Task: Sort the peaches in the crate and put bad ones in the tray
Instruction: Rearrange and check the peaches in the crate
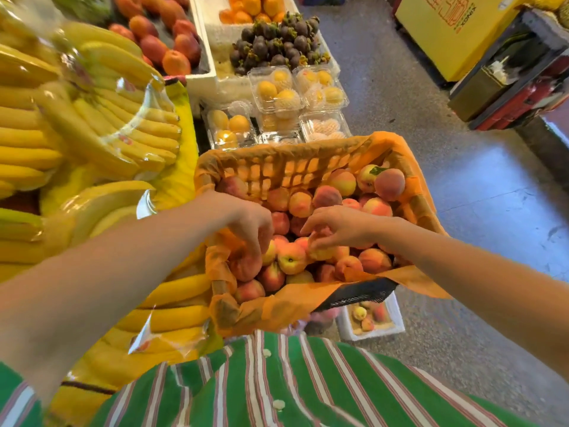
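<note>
Left hand is reached down into the near-left corner of the orange-paper-lined lattice crate, with its fingers curled from above round a reddish round peach. The right hand is stretched in from the other side, palm down, and a yellow-pink peach near the middle of the pile is pinched under its bent fingertips. Both forearms are held nearly straight and converge over the crate.

The crate's long axis runs away from the person, and its near rim is almost touching the green striped shirt. It is filled with loose pink-and-yellow peaches. No long axis can be told on the round fruit, though one is seen with its stem dimple turned up.

The white foam tray is set on the floor below the crate's near-right corner, with a few peaches in it. It is partly hidden by folded-over paper and a black mesh sheet.

Film-wrapped yellow bananas are stacked close to the left. Clear plastic boxes of yellow fruit and dark purple mangosteens are set beyond the far rim.
</note>
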### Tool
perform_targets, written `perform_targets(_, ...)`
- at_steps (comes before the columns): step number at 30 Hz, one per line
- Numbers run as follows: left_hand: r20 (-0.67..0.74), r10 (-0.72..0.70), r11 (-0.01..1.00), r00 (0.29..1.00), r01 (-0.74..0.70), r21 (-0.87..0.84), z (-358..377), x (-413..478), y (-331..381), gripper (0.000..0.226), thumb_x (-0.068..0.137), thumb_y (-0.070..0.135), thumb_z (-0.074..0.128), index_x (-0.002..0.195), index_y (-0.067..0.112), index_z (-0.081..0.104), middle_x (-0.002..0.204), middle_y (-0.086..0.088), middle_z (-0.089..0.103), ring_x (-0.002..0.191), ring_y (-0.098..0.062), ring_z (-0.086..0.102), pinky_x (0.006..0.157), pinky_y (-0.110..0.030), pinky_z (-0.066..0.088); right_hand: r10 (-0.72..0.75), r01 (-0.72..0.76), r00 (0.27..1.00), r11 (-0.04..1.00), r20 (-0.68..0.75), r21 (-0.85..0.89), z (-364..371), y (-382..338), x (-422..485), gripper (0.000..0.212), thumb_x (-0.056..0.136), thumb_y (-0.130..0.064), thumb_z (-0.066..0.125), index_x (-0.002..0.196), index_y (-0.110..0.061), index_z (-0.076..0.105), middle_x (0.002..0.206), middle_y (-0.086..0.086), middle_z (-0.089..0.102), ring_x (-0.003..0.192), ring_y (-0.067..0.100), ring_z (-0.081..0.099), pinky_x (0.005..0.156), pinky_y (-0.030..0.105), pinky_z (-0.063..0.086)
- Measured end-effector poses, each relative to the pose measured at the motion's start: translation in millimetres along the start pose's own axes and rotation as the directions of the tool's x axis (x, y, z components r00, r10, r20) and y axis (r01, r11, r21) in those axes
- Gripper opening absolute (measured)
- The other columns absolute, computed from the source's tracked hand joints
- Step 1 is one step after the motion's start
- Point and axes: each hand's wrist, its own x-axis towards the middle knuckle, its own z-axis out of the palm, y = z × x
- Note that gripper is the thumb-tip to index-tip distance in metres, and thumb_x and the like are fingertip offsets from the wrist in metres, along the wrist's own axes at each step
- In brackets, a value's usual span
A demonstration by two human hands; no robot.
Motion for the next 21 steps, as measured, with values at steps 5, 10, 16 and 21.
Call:
perform_targets(5,-0.015,-0.166,0.97,0.986,0.166,0.179,26,-9,-4,0.074,0.062,0.055,0.081,0.125,0.033,0.049,0.102,0.008,0.052,0.095,-0.017,0.05,0.091,-0.038,0.049,0.004,0.001,0.996,0.998,0.085,-0.066,10,-10,26,0.035,0.087,-0.036,0.066,0.119,-0.024,0.063,0.115,-0.004,0.064,0.103,0.016,0.058,0.087,0.037,0.05)
perform_targets(10,-0.149,-0.106,0.947,0.983,0.145,0.286,35,-10,-7,0.074,0.059,0.062,0.078,0.119,0.032,0.05,0.103,0.004,0.057,0.098,-0.022,0.054,0.086,-0.04,0.049,0.014,-0.007,0.995,0.997,0.097,-0.072,15,-9,34,0.039,0.085,-0.037,0.066,0.122,-0.027,0.061,0.117,-0.005,0.062,0.104,0.016,0.056,0.087,0.036,0.051)
perform_targets(16,-0.216,-0.02,0.989,0.976,-0.012,-0.15,25,-10,-19,0.058,0.071,0.039,0.08,0.12,0.026,0.052,0.109,0.002,0.054,0.092,-0.015,0.052,0.071,-0.026,0.046,0.016,-0.007,0.995,0.996,0.099,-0.092,21,-7,34,0.042,0.084,-0.042,0.068,0.123,-0.029,0.059,0.116,-0.005,0.061,0.105,0.017,0.051,0.088,0.038,0.046)
perform_targets(21,-0.328,-0.098,0.673,0.94,-0.18,-0.717,13,-22,-29,0.051,0.079,0.033,0.074,0.125,0.029,0.052,0.123,0.0,0.047,0.107,-0.017,0.053,0.08,-0.032,0.055,0.023,-0.026,1.0,0.974,0.014,0.227,18,-4,30,0.034,0.091,-0.031,0.063,0.123,-0.023,0.058,0.119,-0.002,0.063,0.109,0.014,0.06,0.093,0.031,0.051)
